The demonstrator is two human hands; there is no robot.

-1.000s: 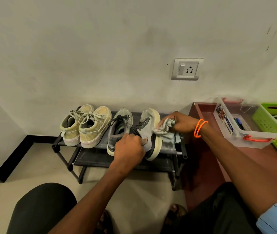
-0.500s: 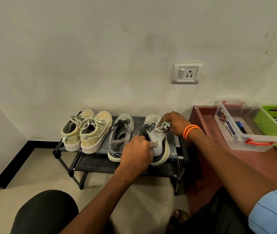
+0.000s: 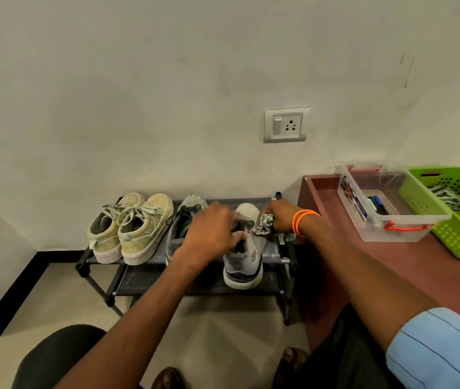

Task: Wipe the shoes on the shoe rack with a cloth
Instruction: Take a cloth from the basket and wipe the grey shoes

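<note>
step: wiping grey shoe (image 3: 247,242) on rack (image 3: 275,252) | left hand (image 3: 212,230) grips its collar | right hand (image 3: 280,216) clutches cloth (image 3: 264,224) at its side | next – probably rub down toward heel

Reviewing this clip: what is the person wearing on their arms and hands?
Both hands are bare, no gloves. The right hand has two thin orange bands around its wrist, and a light blue sleeve with thin dark stripes covers the upper arm. The left hand and its forearm show no sleeve, watch or band.
</note>
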